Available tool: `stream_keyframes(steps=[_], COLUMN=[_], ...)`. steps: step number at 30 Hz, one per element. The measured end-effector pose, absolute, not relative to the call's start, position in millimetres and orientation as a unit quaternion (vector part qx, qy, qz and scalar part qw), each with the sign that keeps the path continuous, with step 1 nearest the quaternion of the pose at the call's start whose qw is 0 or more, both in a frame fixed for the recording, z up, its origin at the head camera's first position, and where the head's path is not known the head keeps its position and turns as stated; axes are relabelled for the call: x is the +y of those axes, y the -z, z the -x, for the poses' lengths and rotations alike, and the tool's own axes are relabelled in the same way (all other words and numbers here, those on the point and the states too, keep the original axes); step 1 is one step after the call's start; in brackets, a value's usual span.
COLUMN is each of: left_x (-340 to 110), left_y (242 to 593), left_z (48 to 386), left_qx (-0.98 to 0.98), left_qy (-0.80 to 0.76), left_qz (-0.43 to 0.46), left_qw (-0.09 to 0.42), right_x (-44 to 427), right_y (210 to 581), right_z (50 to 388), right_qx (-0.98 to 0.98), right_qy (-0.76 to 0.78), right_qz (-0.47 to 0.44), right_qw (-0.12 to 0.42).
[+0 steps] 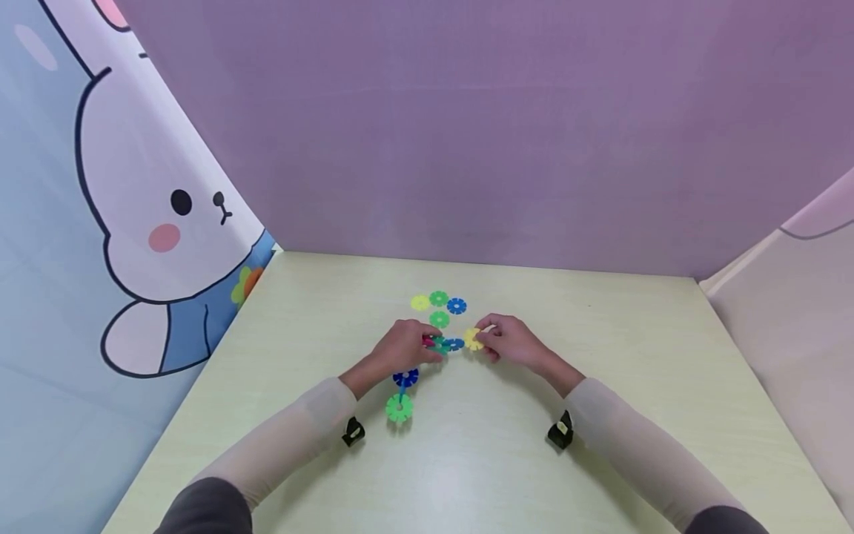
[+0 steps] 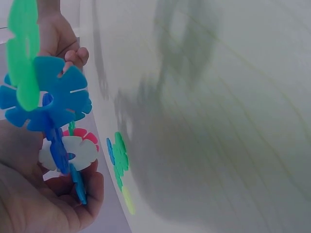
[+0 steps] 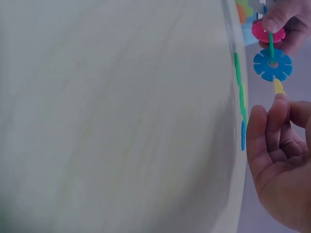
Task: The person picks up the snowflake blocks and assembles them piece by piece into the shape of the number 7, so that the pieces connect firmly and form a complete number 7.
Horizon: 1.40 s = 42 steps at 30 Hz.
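My left hand point(image 1: 402, 345) grips a chain of notched, flower-like plastic discs slotted together above the table. A light green disc point(image 1: 399, 408) and a dark blue disc point(image 1: 408, 379) hang at its near end. White point(image 2: 81, 153) and pink point(image 2: 91, 138) discs sit by the left fingers in the left wrist view. At the chain's right end is a blue disc point(image 3: 265, 66). My right hand point(image 1: 514, 343) pinches a yellow disc point(image 1: 473, 339) between thumb and fingertips. Its edge meets the blue disc's rim; whether it sits in a notch I cannot tell.
Beyond the hands, loose discs lie flat on the pale table point(image 1: 640, 356): yellow point(image 1: 419, 302), two green point(image 1: 439, 298) and blue point(image 1: 457, 305). A purple partition point(image 1: 467, 148) stands along the back edge. A rabbit-print cloth point(image 1: 147, 185) hangs at the left.
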<state>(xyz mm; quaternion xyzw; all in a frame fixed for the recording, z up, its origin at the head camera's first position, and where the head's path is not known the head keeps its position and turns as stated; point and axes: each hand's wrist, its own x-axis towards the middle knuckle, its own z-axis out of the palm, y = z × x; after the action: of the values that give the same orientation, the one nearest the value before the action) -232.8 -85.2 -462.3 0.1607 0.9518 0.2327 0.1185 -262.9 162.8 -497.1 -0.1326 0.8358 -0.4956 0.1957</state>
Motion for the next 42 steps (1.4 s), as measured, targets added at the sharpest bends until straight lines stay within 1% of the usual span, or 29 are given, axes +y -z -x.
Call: stream_keyframes(steps=[8,17,26,32,38,42], left_x=[-84,-84,-82,-80,-78,-77], left_y=[463,459,458,457,458,458], left_z=[233,232,232,232,235,241], left_qx=[0.954,0.951,0.946,0.943,0.947,0.948], left_qy=[-0.230,-0.234,-0.236,-0.245,-0.227,-0.219], left_qz=[-0.151,-0.170,-0.209,-0.212,-0.216,-0.214], left_qw=[0.119,0.112,0.075,0.078,0.069,0.083], right_x=[162,158,156,154,152,153], right_y=[497,496,495,493,495,497], right_z=[258,255,254,252,257,263], right_qx=[0.821,0.797,0.776,0.768,0.761,0.762], right_qy=[0.520,0.552,0.580,0.590,0.598,0.593], right_qz=[0.110,0.095,0.087,0.089,0.083,0.084], right_qw=[0.207,0.227,0.232,0.233,0.235,0.245])
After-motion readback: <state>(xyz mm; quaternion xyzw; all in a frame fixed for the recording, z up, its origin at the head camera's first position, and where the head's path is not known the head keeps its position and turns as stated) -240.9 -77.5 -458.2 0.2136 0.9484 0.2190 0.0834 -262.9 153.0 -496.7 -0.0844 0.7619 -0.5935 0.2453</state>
